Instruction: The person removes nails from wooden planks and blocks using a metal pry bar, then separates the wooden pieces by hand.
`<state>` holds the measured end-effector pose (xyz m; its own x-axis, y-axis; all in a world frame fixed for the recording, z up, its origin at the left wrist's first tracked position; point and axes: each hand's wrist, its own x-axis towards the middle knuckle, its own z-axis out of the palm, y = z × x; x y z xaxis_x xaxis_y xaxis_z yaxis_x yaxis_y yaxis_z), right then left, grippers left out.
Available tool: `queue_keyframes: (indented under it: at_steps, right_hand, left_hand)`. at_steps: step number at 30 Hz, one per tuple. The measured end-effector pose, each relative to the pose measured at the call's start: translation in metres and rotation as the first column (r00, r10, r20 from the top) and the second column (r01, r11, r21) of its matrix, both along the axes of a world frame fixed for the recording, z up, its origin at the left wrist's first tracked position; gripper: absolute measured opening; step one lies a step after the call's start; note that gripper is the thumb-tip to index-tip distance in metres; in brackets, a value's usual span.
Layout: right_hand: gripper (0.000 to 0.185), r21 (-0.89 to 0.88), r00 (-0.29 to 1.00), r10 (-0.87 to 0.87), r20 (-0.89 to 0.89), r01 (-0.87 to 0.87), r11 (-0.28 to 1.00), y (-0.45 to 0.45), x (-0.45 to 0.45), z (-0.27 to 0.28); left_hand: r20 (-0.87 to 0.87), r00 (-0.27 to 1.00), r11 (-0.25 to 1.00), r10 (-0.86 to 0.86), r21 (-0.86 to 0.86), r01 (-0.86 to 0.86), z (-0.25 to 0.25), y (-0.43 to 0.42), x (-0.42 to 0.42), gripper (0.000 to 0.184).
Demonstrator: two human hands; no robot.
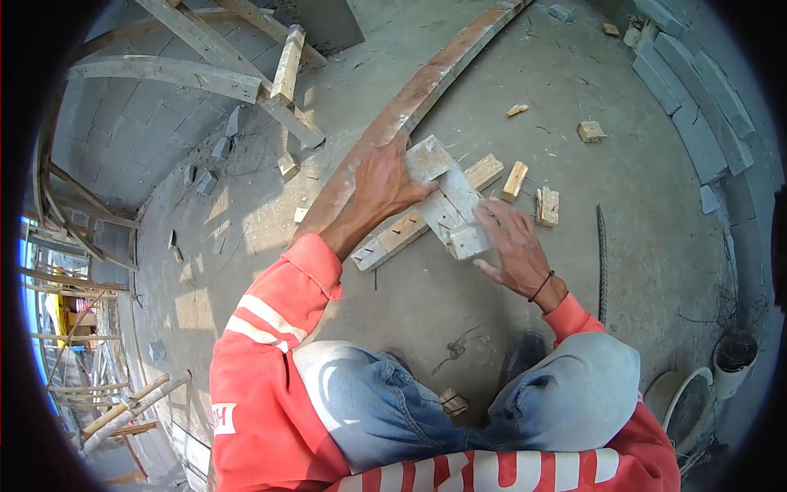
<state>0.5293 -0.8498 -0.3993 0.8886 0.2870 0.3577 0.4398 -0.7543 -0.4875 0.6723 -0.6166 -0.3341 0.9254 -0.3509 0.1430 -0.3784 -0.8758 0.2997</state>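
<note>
A short pale wooden piece, with small blocks at its ends and nails along it, is held between both hands. My left hand grips its upper left side, thumb on the edge. At its lower right side, my right hand is closed on the edge, slightly blurred. Beneath the piece lies a narrow wooden batten with nails standing out of it. A long reddish-brown plank runs up and to the right from beside my left forearm.
Small wood blocks lie right of my hands, another block farther off. A rebar rests on the floor at right, near a bucket. Timber props lean at upper left. Grey blocks are stacked at upper right.
</note>
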Motion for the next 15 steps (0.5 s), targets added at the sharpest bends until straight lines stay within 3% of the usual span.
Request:
queue_keyframes:
  at_steps: [1,4,6,8,10,12,15]
  right_hand:
    - [0.073,-0.049,0.995,0.096,-0.039,-0.098,0.994,0.003,0.008,-0.012]
    - [0.064,-0.077,0.993,0.107,-0.042,-0.11,0.991,0.003,0.013,-0.04]
    - [0.061,-0.035,0.996,0.088,-0.032,-0.09,0.995,0.004,0.004,-0.055]
    - [0.058,0.014,0.998,0.064,-0.018,-0.064,0.998,0.011,-0.012,-0.066]
    - [0.058,0.033,0.989,-0.019,-0.144,0.024,0.999,0.021,-0.029,-0.075]
    - [0.058,0.067,0.993,-0.072,-0.097,0.079,0.995,0.023,-0.035,-0.08]
    - [0.061,0.127,0.956,-0.212,-0.203,0.241,0.962,0.023,-0.043,-0.078]
  left_hand:
    - [0.004,1.0,1.0,-0.01,-0.004,0.01,-0.006,0.001,-0.004,0.076]
    - [-0.078,0.991,0.993,0.111,-0.03,-0.114,-0.026,0.011,-0.021,0.073]
    - [-0.221,0.928,0.946,0.299,-0.058,-0.318,-0.039,0.017,-0.034,0.071]
    - [-0.22,0.924,0.948,0.312,0.004,-0.319,-0.055,0.019,-0.041,0.07]
    - [-0.21,0.925,0.948,0.317,0.062,-0.311,-0.06,0.017,-0.045,0.069]
    - [-0.206,0.93,0.949,0.304,-0.019,-0.314,-0.061,0.013,-0.047,0.064]
    - [-0.133,0.966,0.966,0.223,-0.1,-0.237,-0.061,0.003,-0.046,0.06]
